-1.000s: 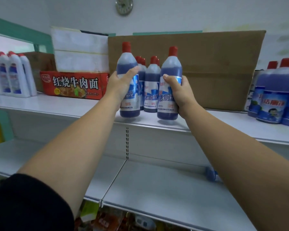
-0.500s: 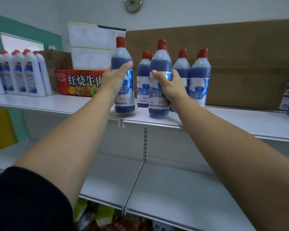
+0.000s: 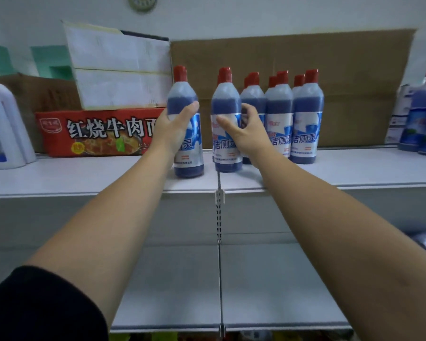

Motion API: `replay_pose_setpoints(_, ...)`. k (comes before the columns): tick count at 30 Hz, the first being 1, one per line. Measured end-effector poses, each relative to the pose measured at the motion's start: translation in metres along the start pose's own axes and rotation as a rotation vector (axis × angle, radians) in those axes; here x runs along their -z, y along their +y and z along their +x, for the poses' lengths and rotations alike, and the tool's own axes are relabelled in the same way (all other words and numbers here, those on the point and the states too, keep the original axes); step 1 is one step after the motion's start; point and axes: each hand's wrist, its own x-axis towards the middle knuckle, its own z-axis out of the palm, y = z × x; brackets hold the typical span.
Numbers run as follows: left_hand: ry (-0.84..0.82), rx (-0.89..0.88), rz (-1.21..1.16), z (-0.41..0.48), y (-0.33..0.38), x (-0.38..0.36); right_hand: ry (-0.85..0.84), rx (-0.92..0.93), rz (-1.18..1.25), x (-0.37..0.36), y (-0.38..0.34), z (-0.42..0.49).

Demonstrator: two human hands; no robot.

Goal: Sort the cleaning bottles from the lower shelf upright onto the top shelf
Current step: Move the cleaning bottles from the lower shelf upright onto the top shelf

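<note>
**Op:** Head view, the only one I have. My left hand (image 3: 174, 130) is wrapped round the left bottle (image 3: 186, 124), thumb across the front at the shoulder, fingers hidden round the back. The bottle stands upright on the top shelf (image 3: 354, 168), near the front edge.

**Spotter:** And the right?

**Op:** My right hand (image 3: 246, 134) is on the second bottle (image 3: 225, 119), fingers curled loosely, thumb laid over the label. Whether it grips firmly or is letting go, I cannot tell. That bottle sits just beside the row of bottles (image 3: 293, 114) already standing.

**Spotter:** Risks?

**Op:** I'd say the worst is a knock-on: my right knuckles are touching or nearly touching the row, so a careless pull back could tip one, and they're tall and narrow. Also, the second bottle's base sits by the seam between shelf panels, so it might rock. The left one, so close to the edge, could go over the lip if my wrist drags it.

**Spotter:** Anything left below?

**Op:** Something blurred at the right of the lower shelf (image 3: 280, 279), maybe a bottle.
</note>
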Motion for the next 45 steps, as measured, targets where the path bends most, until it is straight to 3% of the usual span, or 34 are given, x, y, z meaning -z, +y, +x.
replay_pose_setpoints(13,-0.095,-0.126,-0.002,0.006,-0.013,-0.006,0.041,0.059,-0.283,0.003,0.011,-0.011)
replay_pose_setpoints(28,-0.127,-0.108,-0.037,0.003,-0.013,-0.002,0.044,0.0,-0.271,-0.004,0.005,-0.018)
replay_pose_setpoints(34,-0.12,-0.089,-0.017,-0.01,-0.004,0.001,0.029,-0.037,-0.378,-0.005,0.0,-0.026)
replay_pose_setpoints(45,-0.118,-0.072,-0.066,-0.07,0.034,-0.044,-0.186,-0.142,-1.064,0.095,-0.023,-0.081)
